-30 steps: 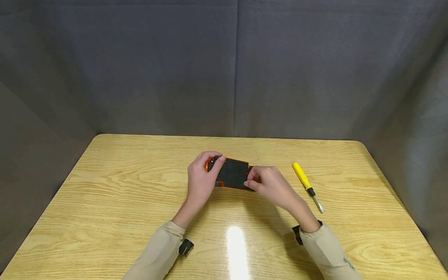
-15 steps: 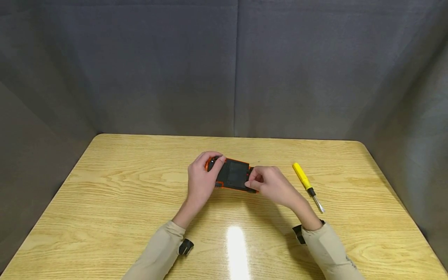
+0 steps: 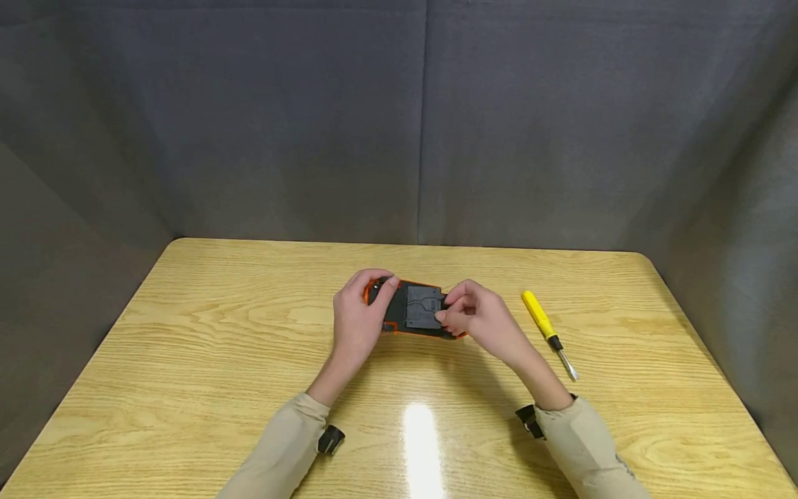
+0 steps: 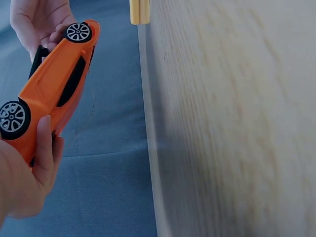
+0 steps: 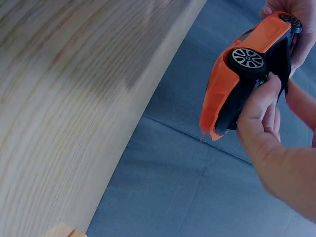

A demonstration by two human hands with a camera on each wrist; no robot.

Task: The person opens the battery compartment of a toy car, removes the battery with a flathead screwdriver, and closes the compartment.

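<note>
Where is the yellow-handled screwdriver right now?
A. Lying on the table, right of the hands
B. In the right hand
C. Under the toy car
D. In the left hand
A: the screwdriver lies untouched on the table, while the left hand and right hand both hold the orange toy car.

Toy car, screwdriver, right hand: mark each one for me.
toy car [image 3: 416, 310], head view, dark underside panel.
screwdriver [image 3: 537, 314], head view, yellow handle.
right hand [image 3: 483, 322], head view, back of the hand.
</note>
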